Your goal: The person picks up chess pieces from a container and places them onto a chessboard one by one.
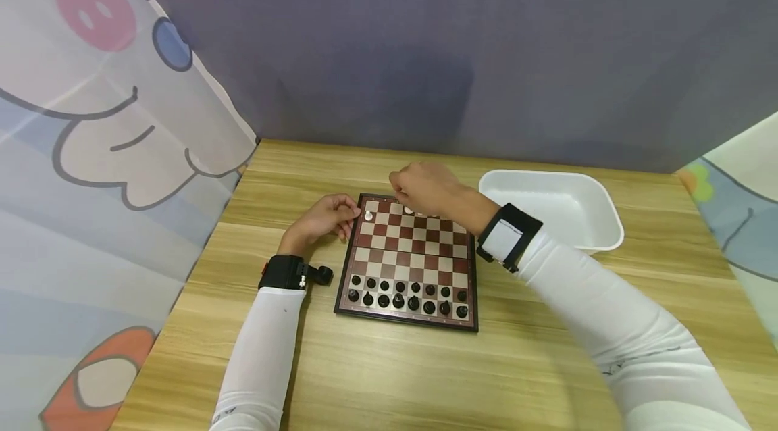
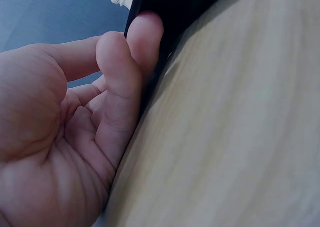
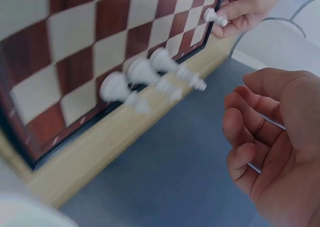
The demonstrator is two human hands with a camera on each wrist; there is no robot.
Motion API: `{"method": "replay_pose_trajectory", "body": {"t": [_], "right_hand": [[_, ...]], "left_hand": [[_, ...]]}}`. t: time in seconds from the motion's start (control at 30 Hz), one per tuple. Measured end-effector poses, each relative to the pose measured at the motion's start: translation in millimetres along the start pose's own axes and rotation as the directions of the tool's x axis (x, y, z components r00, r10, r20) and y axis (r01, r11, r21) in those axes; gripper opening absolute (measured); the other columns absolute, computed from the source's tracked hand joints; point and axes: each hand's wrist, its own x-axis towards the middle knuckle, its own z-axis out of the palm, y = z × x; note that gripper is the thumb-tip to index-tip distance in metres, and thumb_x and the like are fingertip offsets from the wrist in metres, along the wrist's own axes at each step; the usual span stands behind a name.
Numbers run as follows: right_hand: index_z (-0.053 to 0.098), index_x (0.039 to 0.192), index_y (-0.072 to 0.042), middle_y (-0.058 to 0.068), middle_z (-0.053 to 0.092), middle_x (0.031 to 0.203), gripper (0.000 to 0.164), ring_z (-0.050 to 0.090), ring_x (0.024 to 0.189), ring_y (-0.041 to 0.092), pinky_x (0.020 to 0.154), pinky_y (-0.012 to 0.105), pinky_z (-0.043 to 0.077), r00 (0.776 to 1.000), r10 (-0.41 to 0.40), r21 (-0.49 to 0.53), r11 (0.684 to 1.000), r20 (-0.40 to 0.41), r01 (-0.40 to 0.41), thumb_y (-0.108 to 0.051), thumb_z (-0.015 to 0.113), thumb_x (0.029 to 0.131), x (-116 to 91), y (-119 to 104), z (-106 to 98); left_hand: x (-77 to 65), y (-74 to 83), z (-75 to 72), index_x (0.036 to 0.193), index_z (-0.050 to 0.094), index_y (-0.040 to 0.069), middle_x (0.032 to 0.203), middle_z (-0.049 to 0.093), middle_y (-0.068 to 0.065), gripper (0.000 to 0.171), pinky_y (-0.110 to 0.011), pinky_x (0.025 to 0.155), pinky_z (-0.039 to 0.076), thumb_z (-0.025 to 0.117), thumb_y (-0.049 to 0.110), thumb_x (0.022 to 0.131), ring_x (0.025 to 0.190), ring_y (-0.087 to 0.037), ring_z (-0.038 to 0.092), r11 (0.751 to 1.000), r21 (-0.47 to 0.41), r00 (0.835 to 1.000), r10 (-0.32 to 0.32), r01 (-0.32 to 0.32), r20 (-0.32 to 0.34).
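Note:
A checkered chessboard [image 1: 395, 255] lies on the table, with several black chess pieces [image 1: 398, 300] in two rows along its near side. My left hand [image 1: 328, 216] holds the board's left edge, its thumb and bent fingers against the dark rim [image 2: 172, 12]. Close by that thumb stands a white pawn [image 3: 215, 17]. My right hand [image 1: 428, 186] hovers over the far edge, fingers loosely curled, with nothing visible between them. Three white chess pieces [image 3: 142, 72] stand close together on the far row; blur hides their exact kinds. In the head view the right hand partly covers them.
To the right of the board, a white plastic tub [image 1: 553, 208] sits near the table's back edge. A grey partition [image 1: 425, 46] rises behind the wooden table [image 1: 389, 377]. Cartoon-printed cloth [image 1: 121, 147] hangs at the left.

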Motion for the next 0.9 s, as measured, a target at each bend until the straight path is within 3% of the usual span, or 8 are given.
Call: {"method": "replay_pose_trajectory", "body": {"t": [0.2, 0.43, 0.63, 0.9], "right_hand": [[0.063, 0.087, -0.014, 0.0, 0.063, 0.077, 0.013, 0.056, 0.067, 0.017, 0.051, 0.029, 0.041, 0.998, 0.045, -0.028, 0.999, -0.042, -0.046, -0.017, 0.06, 0.099, -22, 28, -9], [0.067, 0.093, -0.015, 0.0, 0.064, 0.073, 0.013, 0.055, 0.059, 0.018, 0.048, 0.032, 0.041, 0.984, 0.164, -0.022, 0.986, -0.07, -0.166, -0.019, 0.057, 0.1, -60, 66, -13], [0.07, 0.1, -0.012, 0.002, 0.066, 0.073, 0.014, 0.055, 0.057, 0.017, 0.046, 0.032, 0.04, 0.97, 0.216, -0.005, 0.976, -0.115, -0.218, -0.017, 0.058, 0.1, -92, 94, -5], [0.07, 0.097, -0.01, 0.0, 0.063, 0.069, 0.014, 0.053, 0.057, 0.016, 0.049, 0.032, 0.04, 0.95, 0.268, 0.011, 0.963, -0.158, -0.269, -0.016, 0.058, 0.098, -122, 116, 7]], "left_hand": [[-1.0, 0.7, -0.9, 0.115, 0.056, -0.001, 0.077, 0.06, -0.004, 0.018, -0.025, 0.056, 0.059, 0.058, 0.013, 0.105, 0.061, -0.015, 0.061, 1.0, 0.005, 1.0, -0.006, 0.006, -0.008], [-1.0, -0.2, -0.6, 0.114, 0.057, 0.0, 0.077, 0.06, -0.004, 0.017, -0.025, 0.056, 0.059, 0.058, 0.014, 0.105, 0.06, -0.015, 0.061, 1.0, 0.001, 1.0, -0.012, 0.012, -0.001], [-3.1, -0.2, -0.6, 0.116, 0.056, -0.002, 0.075, 0.06, -0.004, 0.02, -0.025, 0.055, 0.058, 0.058, 0.015, 0.106, 0.059, -0.015, 0.062, 1.0, 0.007, 1.0, -0.006, 0.006, -0.001], [-3.6, 0.1, -2.7, 0.117, 0.055, -0.002, 0.075, 0.06, -0.004, 0.02, -0.025, 0.054, 0.058, 0.057, 0.015, 0.106, 0.058, -0.015, 0.061, 1.0, 0.005, 1.0, 0.004, -0.004, 0.0]]}}
